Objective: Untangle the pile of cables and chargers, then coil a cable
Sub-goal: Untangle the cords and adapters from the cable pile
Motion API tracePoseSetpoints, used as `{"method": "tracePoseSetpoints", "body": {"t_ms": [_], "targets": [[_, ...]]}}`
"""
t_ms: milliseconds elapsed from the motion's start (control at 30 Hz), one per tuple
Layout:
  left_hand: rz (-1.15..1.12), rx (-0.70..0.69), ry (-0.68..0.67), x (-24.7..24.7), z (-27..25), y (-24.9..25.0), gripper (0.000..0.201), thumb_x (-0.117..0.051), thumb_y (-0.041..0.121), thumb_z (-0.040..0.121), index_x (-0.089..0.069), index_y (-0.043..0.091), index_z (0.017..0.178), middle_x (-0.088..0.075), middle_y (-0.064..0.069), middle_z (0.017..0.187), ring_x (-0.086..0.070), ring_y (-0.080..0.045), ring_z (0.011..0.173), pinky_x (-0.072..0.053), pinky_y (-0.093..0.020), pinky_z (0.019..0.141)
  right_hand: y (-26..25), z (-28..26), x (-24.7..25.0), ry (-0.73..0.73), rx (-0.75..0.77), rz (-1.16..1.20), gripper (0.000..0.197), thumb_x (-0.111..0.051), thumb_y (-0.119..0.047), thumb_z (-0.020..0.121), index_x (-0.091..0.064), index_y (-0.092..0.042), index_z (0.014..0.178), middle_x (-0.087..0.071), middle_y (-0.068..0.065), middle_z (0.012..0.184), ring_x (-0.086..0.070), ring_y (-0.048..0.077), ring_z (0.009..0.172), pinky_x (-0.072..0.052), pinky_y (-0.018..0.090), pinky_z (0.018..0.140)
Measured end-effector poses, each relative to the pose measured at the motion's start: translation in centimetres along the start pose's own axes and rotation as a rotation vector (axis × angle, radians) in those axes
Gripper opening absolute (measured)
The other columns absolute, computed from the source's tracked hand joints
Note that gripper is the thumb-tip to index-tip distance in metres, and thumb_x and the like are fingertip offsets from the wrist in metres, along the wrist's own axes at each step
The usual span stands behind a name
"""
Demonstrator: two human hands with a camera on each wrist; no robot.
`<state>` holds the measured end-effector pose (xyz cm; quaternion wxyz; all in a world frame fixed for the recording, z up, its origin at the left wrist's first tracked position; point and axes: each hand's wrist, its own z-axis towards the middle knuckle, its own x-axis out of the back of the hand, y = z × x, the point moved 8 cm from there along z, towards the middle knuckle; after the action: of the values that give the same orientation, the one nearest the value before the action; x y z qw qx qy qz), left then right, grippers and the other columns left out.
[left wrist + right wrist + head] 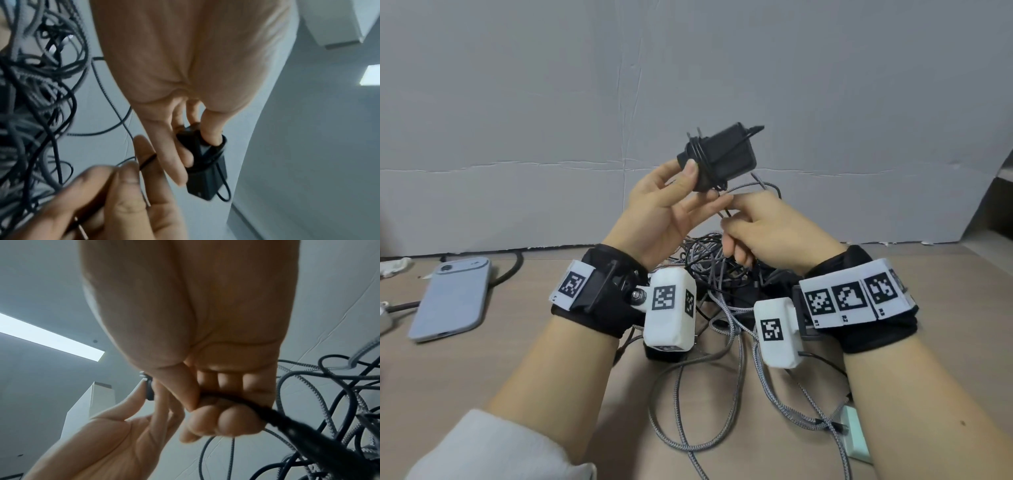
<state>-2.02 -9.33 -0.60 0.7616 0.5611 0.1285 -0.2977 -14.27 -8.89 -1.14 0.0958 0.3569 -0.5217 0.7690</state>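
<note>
A black charger (719, 154) with a thin black cable wound round it is held up above the table by my left hand (671, 205), thumb on its near end and fingers underneath. In the left wrist view the charger (207, 175) sits between thumb and fingers. My right hand (763, 229) is just right of it and grips the thin black cable (236, 400) in curled fingers. The tangled pile of grey braided and black cables (722, 274) lies below both hands.
A light blue phone (453, 298) lies face down at the left of the table (500, 359). A pale green block (856, 435) with a plug in it sits at the lower right. A grey wall (688, 68) stands close behind the pile.
</note>
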Motion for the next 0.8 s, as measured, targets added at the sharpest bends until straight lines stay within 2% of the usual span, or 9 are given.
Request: {"method": "tracePoseSetpoints", "body": {"t_ms": [67, 200, 267, 333, 400, 533, 600, 700, 800], "targets": [[0.067, -0.02, 0.106, 1.2, 0.2, -0.1, 0.031, -0.057, 0.008, 0.1, -0.049, -0.002, 0.129, -0.058, -0.023, 0.116, -0.067, -0.025, 0.076, -0.06, -0.037, 0.078, 0.1, 0.1, -0.5, -0.03, -0.017, -0.036, 0.035, -0.042, -0.011, 0.103, -0.056, -0.018, 0.135, -0.068, 0.0, 0.066, -0.06, 0.014, 0.055, -0.051, 0.028, 0.056], [0.364, -0.066, 0.232, 2.7, 0.3, 0.0, 0.038, -0.062, 0.012, 0.099, -0.049, -0.004, 0.13, -0.062, -0.015, 0.107, -0.066, -0.019, 0.069, -0.059, -0.031, 0.067, -0.7, -0.4, -0.6, -0.064, -0.003, -0.097, 0.03, -0.047, -0.011, 0.101, -0.063, -0.023, 0.123, -0.068, 0.0, 0.068, -0.059, 0.01, 0.054, -0.055, 0.034, 0.063], [0.512, -0.102, 0.231, 2.7, 0.4, 0.2, 0.035, -0.064, 0.012, 0.098, -0.052, -0.001, 0.129, -0.064, -0.011, 0.102, -0.063, -0.015, 0.063, -0.055, -0.026, 0.059, -1.0, -0.7, -0.1, -0.043, -0.002, -0.125, 0.023, -0.051, -0.011, 0.1, -0.062, -0.022, 0.117, -0.071, 0.0, 0.069, -0.061, 0.009, 0.054, -0.057, 0.038, 0.064], [0.657, -0.145, 0.243, 2.8, 0.4, 0.7, 0.032, -0.066, 0.012, 0.097, -0.057, 0.005, 0.127, -0.065, -0.008, 0.1, -0.061, -0.011, 0.057, -0.053, -0.026, 0.056, -1.3, -0.7, 0.6, 0.014, 0.019, -0.159, 0.018, -0.056, -0.012, 0.098, -0.064, -0.021, 0.111, -0.073, 0.0, 0.071, -0.065, 0.008, 0.056, -0.057, 0.033, 0.06], [0.794, -0.188, 0.228, 2.6, 0.5, 1.2, 0.029, -0.065, 0.014, 0.098, -0.061, 0.009, 0.126, -0.067, -0.004, 0.096, -0.057, -0.009, 0.053, -0.051, -0.029, 0.055, -1.9, -0.6, 1.6, 0.101, 0.064, -0.177, 0.018, -0.058, -0.01, 0.096, -0.07, -0.019, 0.106, -0.074, -0.001, 0.072, -0.069, 0.011, 0.062, -0.058, 0.03, 0.068], [0.992, -0.106, 0.091, 1.7, 0.4, 0.5, 0.023, -0.056, 0.019, 0.103, -0.069, 0.016, 0.122, -0.064, 0.016, 0.065, -0.051, 0.003, 0.054, -0.043, -0.019, 0.058, -2.2, -0.6, 3.7, 0.291, 0.132, -0.007, 0.017, -0.063, -0.005, 0.093, -0.075, -0.017, 0.092, -0.073, 0.001, 0.071, -0.069, 0.016, 0.065, -0.06, 0.031, 0.07], [0.942, -0.025, 0.049, 1.6, 0.3, -0.2, 0.024, -0.055, 0.024, 0.104, -0.071, 0.018, 0.12, -0.065, 0.014, 0.071, -0.048, -0.001, 0.06, -0.039, -0.02, 0.059, -1.6, -0.7, 4.6, 0.386, 0.132, 0.036, 0.011, -0.068, -0.011, 0.092, -0.074, -0.017, 0.085, -0.072, -0.001, 0.069, -0.067, 0.012, 0.064, -0.058, 0.03, 0.066], [0.859, 0.009, 0.032, 1.3, 0.3, -0.4, 0.024, -0.052, 0.027, 0.105, -0.073, 0.019, 0.115, -0.067, 0.003, 0.089, -0.051, -0.009, 0.071, -0.041, -0.022, 0.062, -0.9, -0.7, 5.3, 0.46, 0.089, -0.054, 0.014, -0.072, -0.029, 0.091, -0.071, -0.019, 0.082, -0.07, -0.008, 0.075, -0.065, 0.009, 0.071, -0.053, 0.029, 0.072], [0.805, 0.002, 0.058, 0.9, 0.1, -0.4, 0.017, -0.051, 0.028, 0.105, -0.064, 0.019, 0.112, -0.068, -0.003, 0.096, -0.06, -0.014, 0.079, -0.05, -0.026, 0.066, -0.1, -0.3, 4.4, 0.4, -0.013, -0.071, 0.019, -0.06, -0.037, 0.099, -0.061, -0.025, 0.084, -0.067, -0.005, 0.082, -0.066, 0.019, 0.081, -0.058, 0.042, 0.079]]}}
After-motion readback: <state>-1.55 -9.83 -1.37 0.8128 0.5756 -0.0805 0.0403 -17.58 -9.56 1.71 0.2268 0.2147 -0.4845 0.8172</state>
